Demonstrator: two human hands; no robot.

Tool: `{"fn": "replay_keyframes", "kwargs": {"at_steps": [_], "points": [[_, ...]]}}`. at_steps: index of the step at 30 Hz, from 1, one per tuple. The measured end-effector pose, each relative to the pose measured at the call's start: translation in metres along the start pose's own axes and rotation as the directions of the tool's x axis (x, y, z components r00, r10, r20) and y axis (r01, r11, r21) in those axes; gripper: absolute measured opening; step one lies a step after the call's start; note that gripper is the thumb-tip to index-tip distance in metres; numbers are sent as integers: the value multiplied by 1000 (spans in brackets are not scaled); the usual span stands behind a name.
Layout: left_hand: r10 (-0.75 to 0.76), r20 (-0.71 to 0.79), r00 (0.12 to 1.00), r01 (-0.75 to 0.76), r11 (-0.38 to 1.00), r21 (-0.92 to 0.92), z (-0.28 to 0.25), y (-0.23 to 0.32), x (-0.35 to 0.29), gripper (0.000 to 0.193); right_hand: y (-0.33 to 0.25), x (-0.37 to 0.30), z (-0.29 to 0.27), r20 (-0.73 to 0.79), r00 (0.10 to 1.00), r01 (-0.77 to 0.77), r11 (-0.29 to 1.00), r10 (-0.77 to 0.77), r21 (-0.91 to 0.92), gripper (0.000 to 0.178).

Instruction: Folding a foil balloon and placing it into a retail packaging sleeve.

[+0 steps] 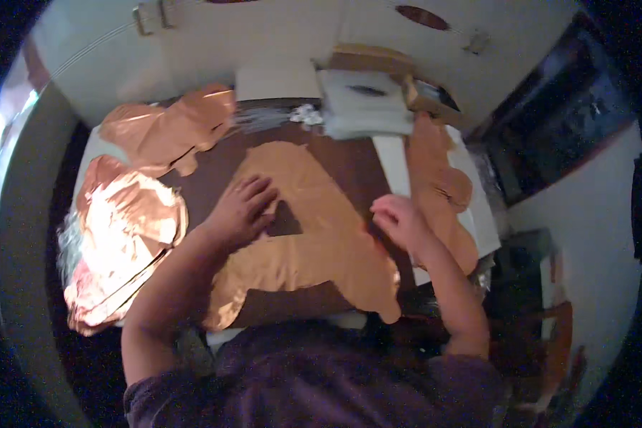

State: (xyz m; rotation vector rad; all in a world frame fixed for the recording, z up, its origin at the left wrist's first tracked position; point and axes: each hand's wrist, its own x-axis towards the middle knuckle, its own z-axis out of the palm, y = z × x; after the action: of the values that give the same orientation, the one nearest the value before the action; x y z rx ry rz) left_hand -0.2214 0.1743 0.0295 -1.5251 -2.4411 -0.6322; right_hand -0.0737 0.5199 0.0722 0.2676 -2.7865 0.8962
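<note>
A flat copper-coloured foil balloon shaped like the letter A (299, 264) lies uninflated in front of me on a brown tabletop (328, 153). Over its left stroke rests my left hand (242, 207), fingers slightly apart beside the triangular hole. My right hand (401, 220) is off the letter's right stroke, above the table, with fingers curled together; anything within them is hidden. More foil balloons of the same colour lie around: one at the far left (167, 128), a shiny crumpled pile (128, 235) by my left forearm, and one on the right (442, 192).
Behind the letter are a clear plastic bag (264, 118), small white bits (307, 114) and a stack of plastic-wrapped white packs (364, 103). An open cardboard box (431, 96) stands at the back right. White cabinets (264, 36) rise beyond the table.
</note>
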Motion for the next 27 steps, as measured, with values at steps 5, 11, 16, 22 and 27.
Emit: {"fn": "replay_keyframes", "kwargs": {"at_steps": [5, 11, 16, 22, 27], "points": [[-24, 14, 1000, 24, 999, -29, -14, 20, 17, 47, 141, 27, -55, -434, 794, -437, 896, 425, 78, 16], [-83, 71, 994, 83, 997, 6, -22, 34, 41, 40, 141, 70, -56, -443, 727, -635, 759, 524, -145, 27], [21, 366, 930, 41, 986, -161, -59, 108, 155, 31, 179, 45, -71, -488, 677, -709, 667, 550, -231, 23], [314, -84, 946, -325, 921, -217, 121, 110, 253, 30, 163, 55, -57, -514, 724, -621, 759, 460, -196, 17], [256, 142, 956, -239, 963, -124, 167, 144, 280, 69, 166, -6, -81, -835, 466, -282, 944, 291, 171, 15]]}}
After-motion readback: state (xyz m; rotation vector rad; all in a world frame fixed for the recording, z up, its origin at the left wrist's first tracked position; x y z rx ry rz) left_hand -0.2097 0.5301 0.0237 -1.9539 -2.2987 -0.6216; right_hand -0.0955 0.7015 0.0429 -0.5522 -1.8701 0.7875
